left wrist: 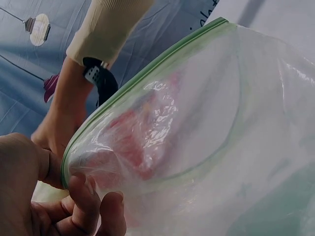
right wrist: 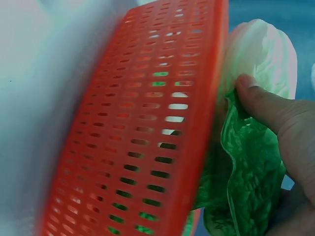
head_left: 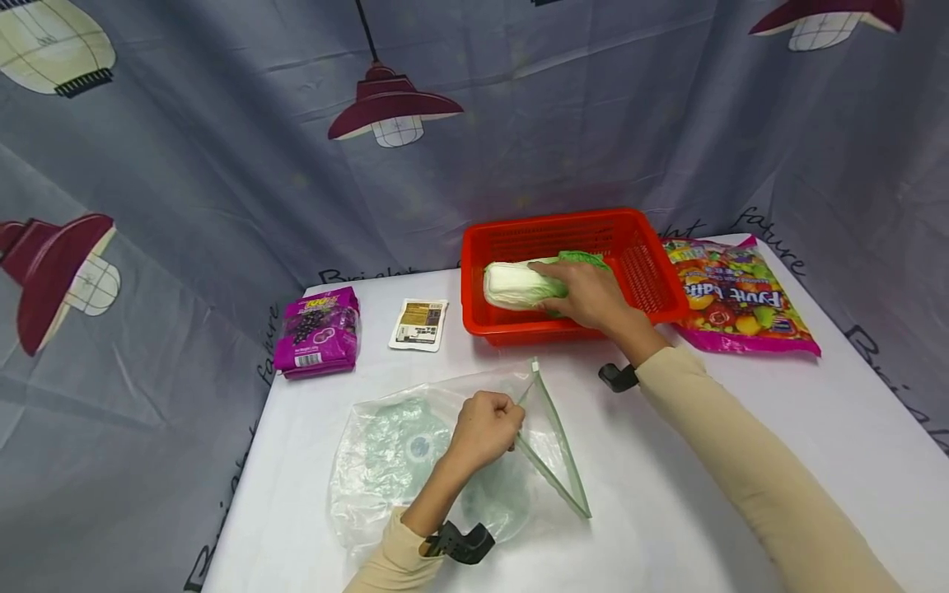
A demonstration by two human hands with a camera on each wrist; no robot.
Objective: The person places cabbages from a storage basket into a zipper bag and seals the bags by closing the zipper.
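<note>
My right hand (head_left: 593, 296) grips a Chinese cabbage (head_left: 515, 284) over the red plastic basket (head_left: 563, 333), its white base pointing left. In the right wrist view the thumb presses on the cabbage (right wrist: 268, 64) where white stalk meets green leaf, beside the basket's slotted wall (right wrist: 142, 118). Lower down, my left hand (head_left: 482, 432) pinches one edge of a clear zip bag (head_left: 378, 502) near its green-lined mouth. That mouth gapes toward the right. In the left wrist view, thumb and fingers hold the bag's green zip strip (left wrist: 142, 73).
On the left stands a purple pack with grape pictures (head_left: 319, 329). A small white-and-brown sachet (head_left: 418, 324) lies between it and the basket. Right of the basket rests a colourful fruit candy bag (head_left: 741, 301). A grey-blue curtain (head_left: 556, 123) hangs behind the white table (head_left: 741, 436).
</note>
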